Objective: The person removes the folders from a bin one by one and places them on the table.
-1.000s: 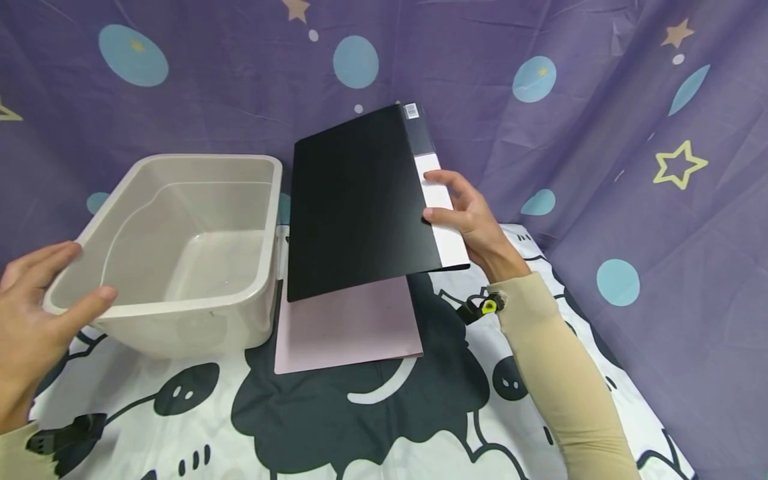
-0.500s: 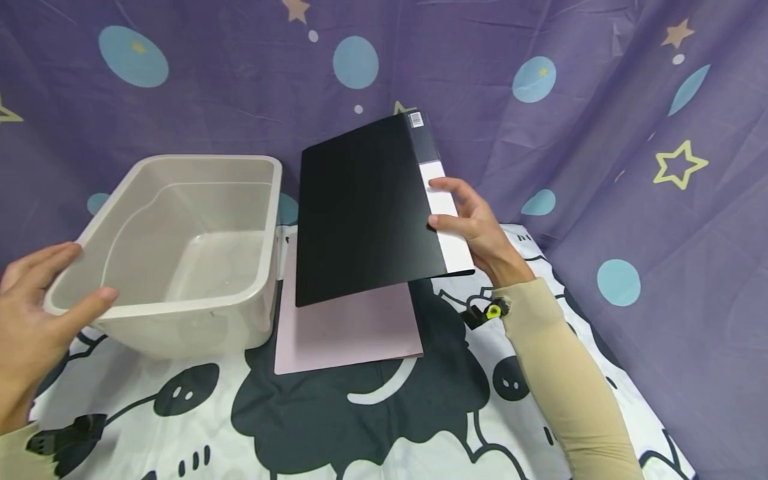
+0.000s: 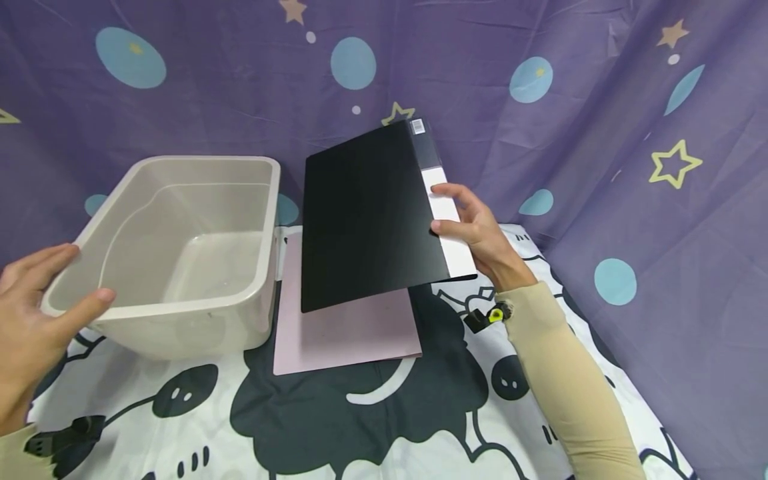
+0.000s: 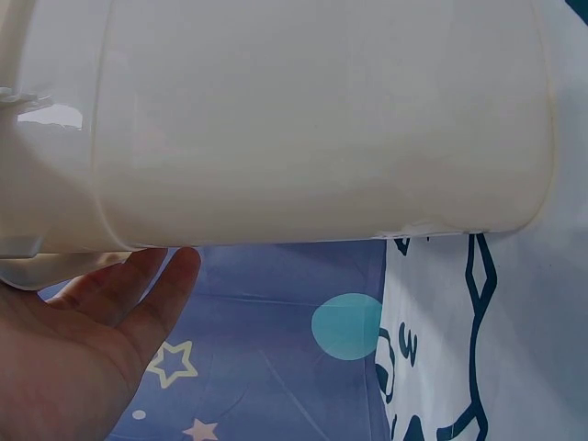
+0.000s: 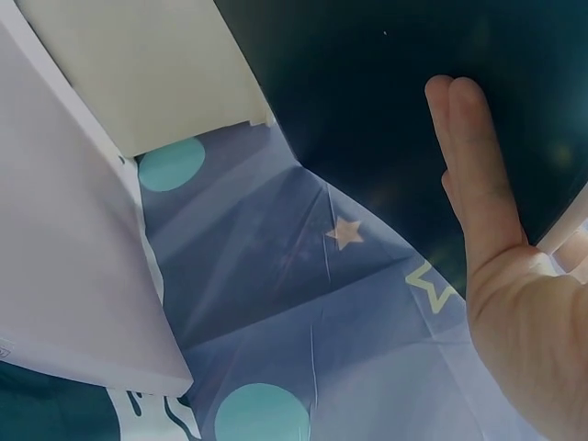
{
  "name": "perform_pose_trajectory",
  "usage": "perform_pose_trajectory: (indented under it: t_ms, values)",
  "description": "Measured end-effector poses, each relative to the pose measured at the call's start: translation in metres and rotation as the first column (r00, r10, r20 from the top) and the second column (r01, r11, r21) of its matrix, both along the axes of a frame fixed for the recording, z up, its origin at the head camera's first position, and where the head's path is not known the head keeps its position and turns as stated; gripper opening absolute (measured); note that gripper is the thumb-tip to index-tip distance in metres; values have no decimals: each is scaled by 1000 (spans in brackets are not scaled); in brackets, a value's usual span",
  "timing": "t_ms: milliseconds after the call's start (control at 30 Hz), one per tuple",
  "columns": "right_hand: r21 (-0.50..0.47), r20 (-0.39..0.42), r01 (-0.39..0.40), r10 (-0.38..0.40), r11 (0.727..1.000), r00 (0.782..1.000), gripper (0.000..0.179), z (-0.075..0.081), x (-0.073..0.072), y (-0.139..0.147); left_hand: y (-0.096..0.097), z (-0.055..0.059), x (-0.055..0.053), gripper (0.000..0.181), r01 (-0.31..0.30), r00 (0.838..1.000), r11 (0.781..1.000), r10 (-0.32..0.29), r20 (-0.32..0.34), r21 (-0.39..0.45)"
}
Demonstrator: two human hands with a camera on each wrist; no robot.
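A black ring-binder-style folder [image 3: 372, 213] with a white label on its spine is held tilted above the cloth. My right hand [image 3: 477, 233] grips its spine edge, thumb on the near face; in the right wrist view, straight fingers [image 5: 473, 165] lie against its underside. Partly covered below it, a pale pink folder [image 3: 354, 340] lies flat. On the left stands a light grey plastic tub [image 3: 192, 327], its visible inside bare. My left hand [image 3: 42, 300] holds the tub's near-left corner, its thumb over the rim; the left wrist view shows fingers at the outer wall [image 4: 322, 138].
White cloth [image 3: 132, 453] with dark sheep drawings covers the surface beneath. A purple curtain [image 3: 450, 40] with stars and blue spots hangs close behind and along the right. The tub's right side stands close against the pink folder's left edge.
The black folder and my right hand have shifted slightly right and down, uncovering more of the pink folder's left edge. My left hand and the tub stay in place.
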State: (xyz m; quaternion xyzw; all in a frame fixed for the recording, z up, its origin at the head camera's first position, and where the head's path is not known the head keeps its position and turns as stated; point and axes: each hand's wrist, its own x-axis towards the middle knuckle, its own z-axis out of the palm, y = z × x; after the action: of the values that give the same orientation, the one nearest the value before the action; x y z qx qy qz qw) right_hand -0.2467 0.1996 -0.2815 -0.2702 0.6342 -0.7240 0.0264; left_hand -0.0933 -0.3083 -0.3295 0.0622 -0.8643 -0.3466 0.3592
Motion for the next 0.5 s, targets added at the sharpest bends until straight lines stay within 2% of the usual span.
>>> perform_pose_trajectory:
  t_ms: [133,233,500]
  values:
    - [-1,15,-10,10,1000,1000,54,-2,1,1,1,0,0,69,-27,998,1000,27,48,-6]
    - [-3,31,-22,22,1000,999,55,-3,2,3,0,0,0,69,-27,998,1000,27,48,-10]
    - [19,48,-12,11,1000,999,55,-10,2,7,0,0,0,68,-8,1000,1000,8,-1,-3]
